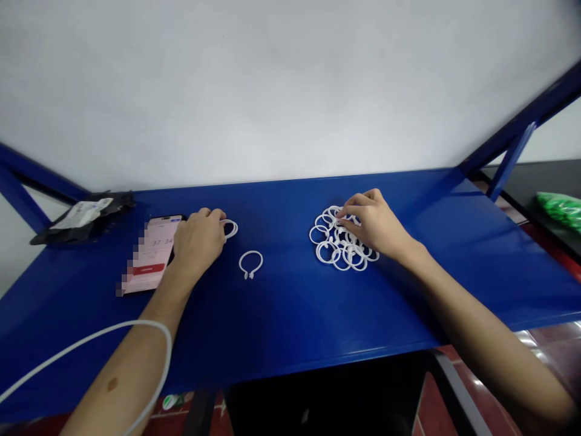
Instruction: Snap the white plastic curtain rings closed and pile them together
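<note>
On the blue table, my left hand [198, 241] has its fingers curled down over a couple of white plastic rings [232, 229] that stick out at its right side. A single open white ring [250, 260], with small knobs at its ends, lies by itself to the right of that hand. My right hand [374, 221] reaches into a loose pile of white rings [342, 251], thumb and fingers pinched together at the pile's upper part. Its fingertips partly hide the ring between them.
A phone [154, 251] showing a timer lies just left of my left hand. Dark plastic packets [86, 218] with a white label sit at the far left. A white cable [104, 330] loops over my left forearm. Blue frame bars [512, 157] slant up at the right.
</note>
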`<control>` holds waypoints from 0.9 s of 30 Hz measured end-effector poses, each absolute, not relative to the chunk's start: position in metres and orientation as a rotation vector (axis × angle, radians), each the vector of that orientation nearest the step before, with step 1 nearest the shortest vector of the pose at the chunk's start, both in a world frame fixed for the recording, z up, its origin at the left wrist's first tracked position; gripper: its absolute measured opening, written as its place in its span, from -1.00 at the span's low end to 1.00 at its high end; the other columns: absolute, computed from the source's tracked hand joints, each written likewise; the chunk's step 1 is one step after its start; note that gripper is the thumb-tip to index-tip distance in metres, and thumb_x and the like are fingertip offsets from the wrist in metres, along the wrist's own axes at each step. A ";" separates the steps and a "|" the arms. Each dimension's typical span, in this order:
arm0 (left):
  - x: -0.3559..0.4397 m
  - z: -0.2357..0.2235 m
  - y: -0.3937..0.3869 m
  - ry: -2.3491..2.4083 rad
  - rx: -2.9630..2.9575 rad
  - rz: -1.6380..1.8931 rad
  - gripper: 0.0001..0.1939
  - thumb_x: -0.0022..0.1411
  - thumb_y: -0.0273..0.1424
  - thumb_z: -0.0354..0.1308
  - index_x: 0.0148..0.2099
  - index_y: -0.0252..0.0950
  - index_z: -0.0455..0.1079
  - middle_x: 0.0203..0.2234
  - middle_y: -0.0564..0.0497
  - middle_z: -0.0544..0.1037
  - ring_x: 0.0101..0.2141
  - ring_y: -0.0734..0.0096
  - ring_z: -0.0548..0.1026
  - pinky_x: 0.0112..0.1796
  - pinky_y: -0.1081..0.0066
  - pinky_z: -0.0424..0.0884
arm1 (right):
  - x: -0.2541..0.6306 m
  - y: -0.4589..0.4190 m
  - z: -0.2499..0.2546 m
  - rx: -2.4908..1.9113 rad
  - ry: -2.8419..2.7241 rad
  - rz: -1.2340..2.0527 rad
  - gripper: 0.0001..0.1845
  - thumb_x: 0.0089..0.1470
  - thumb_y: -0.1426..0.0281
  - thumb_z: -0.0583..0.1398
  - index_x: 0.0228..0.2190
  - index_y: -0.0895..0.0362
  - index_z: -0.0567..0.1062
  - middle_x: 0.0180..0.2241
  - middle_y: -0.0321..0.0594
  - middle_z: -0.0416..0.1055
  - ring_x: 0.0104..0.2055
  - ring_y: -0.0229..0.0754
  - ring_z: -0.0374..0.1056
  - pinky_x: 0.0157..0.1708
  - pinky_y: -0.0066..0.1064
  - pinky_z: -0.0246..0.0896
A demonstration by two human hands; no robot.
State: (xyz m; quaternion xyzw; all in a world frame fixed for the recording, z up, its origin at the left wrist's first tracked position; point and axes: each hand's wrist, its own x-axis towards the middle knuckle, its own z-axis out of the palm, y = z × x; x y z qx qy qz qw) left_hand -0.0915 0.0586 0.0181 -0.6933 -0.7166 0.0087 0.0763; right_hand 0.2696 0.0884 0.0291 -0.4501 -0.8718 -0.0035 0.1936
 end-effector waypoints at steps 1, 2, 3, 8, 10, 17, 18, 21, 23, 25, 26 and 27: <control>-0.091 0.018 0.059 -2.150 -2.081 0.024 -0.64 0.38 -0.38 -0.14 0.01 -0.30 0.45 -0.14 -0.25 0.53 -0.16 -0.06 0.52 -0.25 0.11 0.40 | 0.269 0.089 0.029 -1.265 -2.441 -0.016 -0.85 0.17 0.38 0.26 -0.26 0.08 0.65 -0.20 -0.06 0.50 -0.14 0.04 0.21 -0.13 -0.06 0.24; -0.091 0.018 0.059 -2.152 -2.082 0.021 -0.63 0.37 -0.38 -0.15 0.02 -0.30 0.45 -0.14 -0.25 0.53 -0.16 -0.07 0.52 -0.25 0.10 0.40 | 0.269 0.089 0.029 -1.266 -2.435 -0.021 -0.86 0.16 0.37 0.26 -0.27 0.08 0.66 -0.20 -0.05 0.49 -0.14 0.05 0.21 -0.13 -0.05 0.25; -0.091 0.018 0.059 -2.156 -2.083 0.016 -0.63 0.37 -0.38 -0.15 0.02 -0.30 0.45 -0.14 -0.26 0.53 -0.16 -0.07 0.51 -0.25 0.10 0.40 | 0.268 0.089 0.028 -1.264 -2.431 -0.024 -0.87 0.16 0.37 0.27 -0.29 0.07 0.66 -0.21 -0.05 0.48 -0.14 0.05 0.20 -0.13 -0.05 0.25; -0.092 0.017 0.060 -2.182 -2.090 -0.026 -0.63 0.37 -0.38 -0.13 0.02 -0.30 0.46 -0.13 -0.28 0.53 -0.15 -0.08 0.51 -0.23 0.09 0.39 | 0.270 0.090 0.025 -1.256 -2.432 -0.059 -0.92 0.12 0.39 0.30 -0.34 0.08 0.65 -0.23 -0.06 0.46 -0.14 0.05 0.19 -0.13 -0.06 0.26; -0.092 0.017 0.060 -2.189 -2.095 -0.034 -0.63 0.36 -0.38 -0.12 0.01 -0.29 0.47 -0.14 -0.27 0.53 -0.16 -0.08 0.51 -0.23 0.10 0.39 | 0.271 0.090 0.026 -1.257 -2.431 -0.072 -0.92 0.13 0.38 0.31 -0.34 0.10 0.65 -0.22 -0.05 0.46 -0.14 0.05 0.17 -0.12 -0.07 0.27; -0.088 0.023 0.059 -2.192 -2.031 -0.176 -0.69 0.35 -0.29 -0.05 -0.10 -0.26 0.49 -0.18 -0.17 0.55 -0.20 0.06 0.52 -0.26 0.20 0.38 | 0.280 0.088 0.028 -1.246 -2.391 -0.047 -0.89 0.14 0.36 0.29 -0.33 0.07 0.65 -0.20 -0.06 0.46 -0.13 0.06 0.17 -0.10 -0.01 0.25; -0.087 0.024 0.059 -2.196 -2.028 -0.226 -0.70 0.34 -0.28 -0.04 -0.11 -0.25 0.49 -0.19 -0.14 0.55 -0.21 0.08 0.52 -0.26 0.21 0.37 | 0.281 0.087 0.029 -1.242 -2.378 -0.046 -0.89 0.15 0.36 0.28 -0.33 0.06 0.65 -0.20 -0.07 0.47 -0.13 0.06 0.17 -0.10 -0.01 0.25; -0.085 0.025 0.058 -2.199 -2.050 -0.382 -0.74 0.32 -0.29 0.00 -0.15 -0.23 0.49 -0.24 -0.08 0.57 -0.25 0.16 0.52 -0.26 0.25 0.37 | 0.278 0.079 0.031 -1.222 -2.312 -0.052 -0.86 0.18 0.36 0.25 -0.27 0.05 0.64 -0.18 -0.08 0.47 -0.11 0.06 0.19 -0.08 0.01 0.25; -0.081 0.026 0.056 -2.189 -2.092 -0.507 -0.77 0.30 -0.30 0.03 -0.18 -0.23 0.49 -0.29 -0.05 0.57 -0.29 0.21 0.51 -0.25 0.27 0.37 | 0.270 0.069 0.035 -1.196 -2.262 -0.042 -0.83 0.22 0.35 0.21 -0.21 0.04 0.63 -0.18 -0.08 0.48 -0.10 0.06 0.20 -0.09 0.01 0.25; -0.074 0.027 0.053 -2.162 -2.169 -0.641 -0.81 0.27 -0.31 0.07 -0.21 -0.22 0.50 -0.33 -0.02 0.57 -0.34 0.28 0.51 -0.26 0.31 0.37 | 0.258 0.055 0.038 -1.149 -2.236 -0.016 -0.81 0.26 0.36 0.18 -0.16 0.06 0.60 -0.18 -0.08 0.49 -0.10 0.04 0.22 -0.10 -0.03 0.26; -0.070 0.027 0.051 -2.144 -2.209 -0.693 -0.82 0.27 -0.32 0.08 -0.22 -0.22 0.50 -0.35 0.00 0.57 -0.37 0.31 0.50 -0.27 0.32 0.37 | 0.251 0.048 0.039 -1.111 -2.244 0.001 -0.80 0.27 0.37 0.17 -0.15 0.08 0.59 -0.18 -0.08 0.49 -0.11 0.02 0.23 -0.10 -0.06 0.28; -0.066 0.027 0.049 -2.124 -2.249 -0.723 -0.82 0.27 -0.32 0.09 -0.23 -0.22 0.50 -0.36 0.00 0.58 -0.38 0.32 0.50 -0.28 0.33 0.37 | 0.243 0.041 0.039 -1.063 -2.265 0.021 -0.80 0.29 0.37 0.16 -0.14 0.10 0.58 -0.17 -0.07 0.49 -0.12 0.00 0.24 -0.11 -0.09 0.29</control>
